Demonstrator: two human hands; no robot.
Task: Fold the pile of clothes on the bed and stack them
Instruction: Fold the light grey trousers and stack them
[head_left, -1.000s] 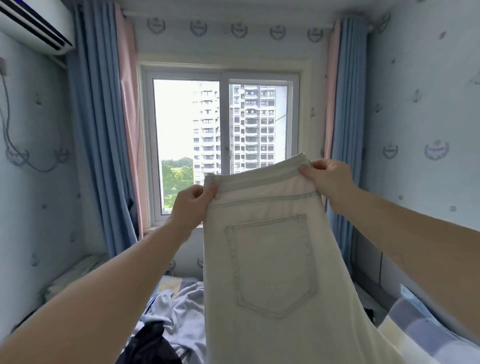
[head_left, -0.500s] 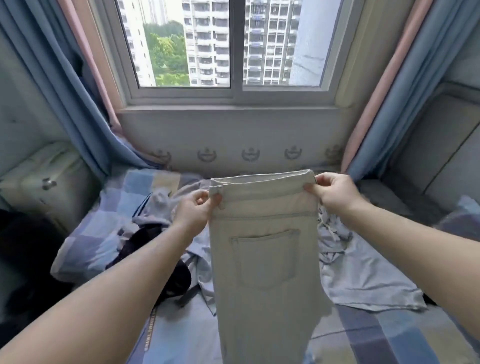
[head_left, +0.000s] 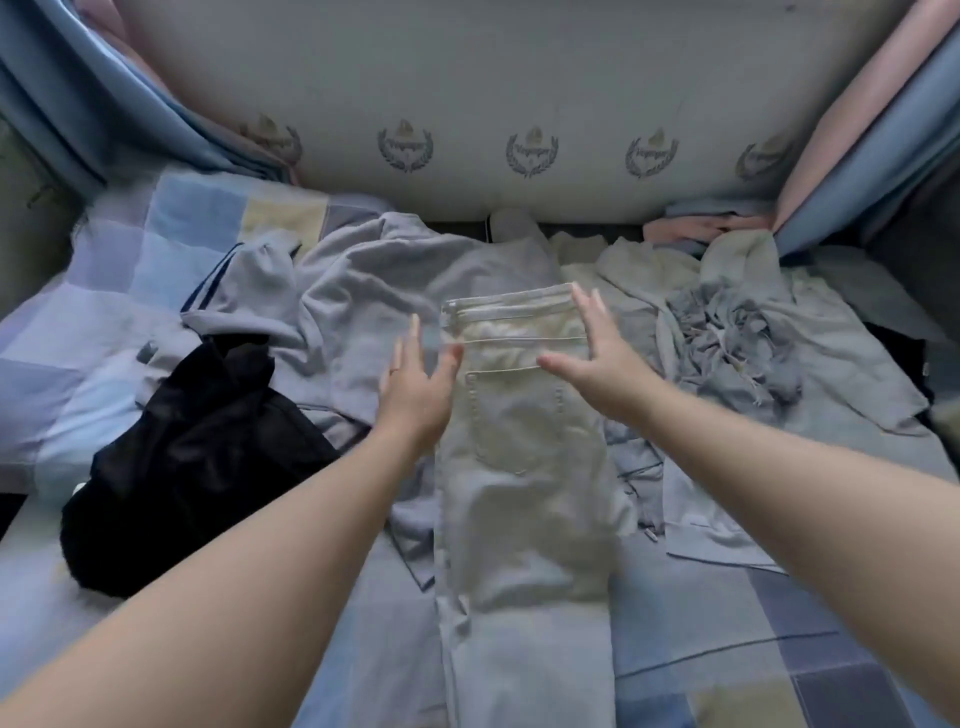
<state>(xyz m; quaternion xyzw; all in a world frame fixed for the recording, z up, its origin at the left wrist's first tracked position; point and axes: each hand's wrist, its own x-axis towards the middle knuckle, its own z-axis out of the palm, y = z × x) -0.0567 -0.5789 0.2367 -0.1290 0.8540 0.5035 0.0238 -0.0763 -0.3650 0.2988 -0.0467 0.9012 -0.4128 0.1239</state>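
Observation:
Pale jeans (head_left: 524, 467), folded lengthwise with a back pocket up, lie flat on the bed, waistband toward the wall. My left hand (head_left: 415, 384) hovers at the left side of the waistband, fingers spread, holding nothing. My right hand (head_left: 597, 358) is spread over the right side of the waistband, also empty. Around the jeans lies the pile: a grey hoodie (head_left: 363, 291), a black garment (head_left: 192, 441) at the left, a cream top (head_left: 623, 265) and a crumpled grey fringed piece (head_left: 737, 343) at the right.
The checked bedsheet (head_left: 171, 234) shows at the far left and near right. A wallpapered wall (head_left: 519, 104) closes the far side, with blue and pink curtains (head_left: 93, 104) hanging in both corners. A dark gap runs along the bed's right edge.
The jeans went from being held up by the waistband to lying flat on the bed. Both hands let go and now hover open. My view tilted down from the window.

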